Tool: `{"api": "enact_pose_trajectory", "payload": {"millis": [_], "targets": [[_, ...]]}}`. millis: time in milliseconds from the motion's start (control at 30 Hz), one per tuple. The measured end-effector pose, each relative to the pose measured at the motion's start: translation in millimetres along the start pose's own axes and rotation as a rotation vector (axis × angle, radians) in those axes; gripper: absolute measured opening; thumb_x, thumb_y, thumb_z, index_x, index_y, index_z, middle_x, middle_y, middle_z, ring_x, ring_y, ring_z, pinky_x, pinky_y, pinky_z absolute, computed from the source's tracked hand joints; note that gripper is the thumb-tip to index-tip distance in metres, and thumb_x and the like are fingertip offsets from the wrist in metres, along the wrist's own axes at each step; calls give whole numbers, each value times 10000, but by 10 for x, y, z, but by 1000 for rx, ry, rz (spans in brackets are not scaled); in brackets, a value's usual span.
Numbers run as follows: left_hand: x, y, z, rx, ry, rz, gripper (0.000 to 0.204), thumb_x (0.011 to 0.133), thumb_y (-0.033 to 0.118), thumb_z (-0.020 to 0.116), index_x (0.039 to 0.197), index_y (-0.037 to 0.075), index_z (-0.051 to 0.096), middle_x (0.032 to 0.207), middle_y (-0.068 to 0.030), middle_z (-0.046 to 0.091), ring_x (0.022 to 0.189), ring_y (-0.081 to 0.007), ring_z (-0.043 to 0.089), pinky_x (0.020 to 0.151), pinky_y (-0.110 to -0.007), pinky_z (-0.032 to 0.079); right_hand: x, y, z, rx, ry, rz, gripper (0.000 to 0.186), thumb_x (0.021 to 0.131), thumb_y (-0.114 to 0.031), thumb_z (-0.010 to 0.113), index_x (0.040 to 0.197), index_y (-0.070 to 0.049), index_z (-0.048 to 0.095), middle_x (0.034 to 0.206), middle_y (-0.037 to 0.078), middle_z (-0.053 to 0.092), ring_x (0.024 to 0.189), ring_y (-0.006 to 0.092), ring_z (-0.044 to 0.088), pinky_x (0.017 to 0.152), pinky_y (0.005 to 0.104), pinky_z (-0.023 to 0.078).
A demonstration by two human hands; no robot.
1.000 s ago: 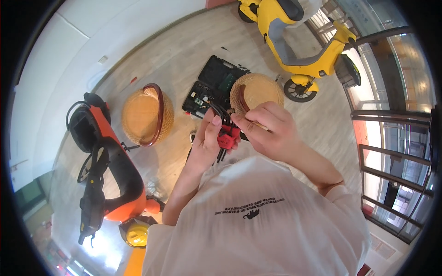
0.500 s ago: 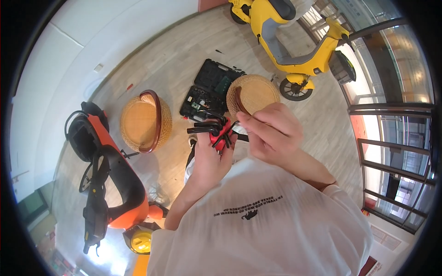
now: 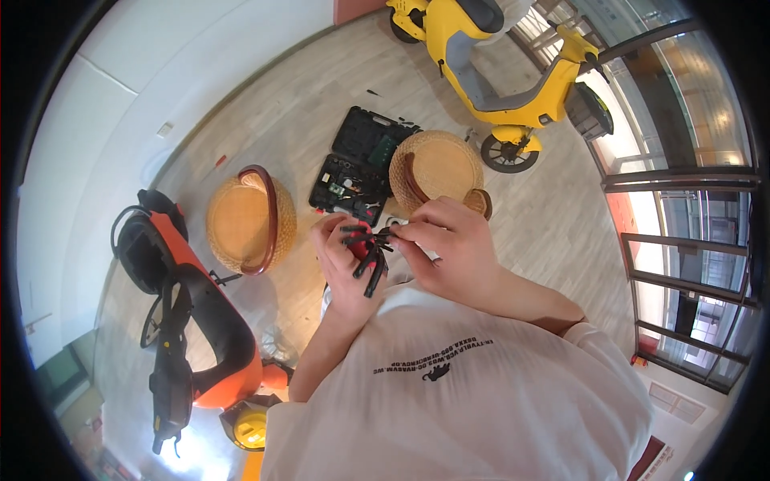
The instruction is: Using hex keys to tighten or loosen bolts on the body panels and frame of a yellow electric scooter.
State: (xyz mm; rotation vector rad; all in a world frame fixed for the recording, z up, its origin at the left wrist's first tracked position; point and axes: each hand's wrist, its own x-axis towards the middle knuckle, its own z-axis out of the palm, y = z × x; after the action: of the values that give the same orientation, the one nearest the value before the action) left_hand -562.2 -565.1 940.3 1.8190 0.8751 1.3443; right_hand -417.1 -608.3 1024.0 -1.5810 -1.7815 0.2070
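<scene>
A set of black hex keys [image 3: 371, 271] in a red holder [image 3: 361, 232] is gripped in my left hand [image 3: 341, 268], in front of my chest. Some keys stick out toward my body, others to the side. From the right, my right hand [image 3: 457, 255] reaches in with thumb and forefinger pinched at the end of one key. My palm and fingers hide part of the holder. Just beyond my hands on the floor lies an opened black tool case [image 3: 350, 135] with fitted tools and a green part inside.
Two round woven wicker seats with brown curved handles stand ahead, one at left [image 3: 237, 216] and one at right [image 3: 439, 164]. A yellow scooter [image 3: 525, 111] is at the far right. An orange-and-black scooter [image 3: 222, 341] stands at left, near a yellow helmet [image 3: 251, 429]. A small red tool [image 3: 220, 161] lies on the floor.
My right hand has moved left and a little lower, its fingertips now at the keys. The left hand has turned the holder, so keys that pointed left now point toward my body.
</scene>
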Motion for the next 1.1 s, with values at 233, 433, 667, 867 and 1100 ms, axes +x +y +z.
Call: {"api": "enact_pose_trajectory", "payload": {"millis": [233,433,667,867,1100], "targets": [[11,40,-11,196,-14,160,434,675,43,651,1091,26,529,1029,-162,478,936,-332,481,832,-432,362,35,-124,-177,69,-342,171,90,723,-7,701,712,-32,616,665,81,548,570,245,540,478,357,394],[90,15,-20,109,-74,139,389,635,-20,633,1008,31,537,952,-139,501,892,-315,507,772,-416,403,58,-58,-42,82,-290,74,103,689,-40,652,693,-50,549,705,86,503,671,263,536,559,376,429],[23,35,-28,-305,-348,-150,277,649,-129,550,896,-3,553,894,-132,571,845,-299,564,714,-375,477,170,314,-254,-106,-586,-540,166,647,-102,667,774,-99,559,825,14,519,821,188,535,699,322,454],[86,69,-145,-396,-624,-427,359,695,-111,548,1042,-20,532,893,-123,547,800,-221,562,697,-326,467,201,263,-312,-100,-606,-494,110,704,-140,645,756,-97,557,778,34,525,759,216,551,675,351,457],[-17,60,-60,-421,-552,-365,357,673,-119,546,1014,-14,531,864,-121,541,741,-229,549,655,-299,454,-159,0,-76,126,-357,-32,113,842,-89,572,755,-29,533,685,119,549,639,313,575,572,423,452]]}}
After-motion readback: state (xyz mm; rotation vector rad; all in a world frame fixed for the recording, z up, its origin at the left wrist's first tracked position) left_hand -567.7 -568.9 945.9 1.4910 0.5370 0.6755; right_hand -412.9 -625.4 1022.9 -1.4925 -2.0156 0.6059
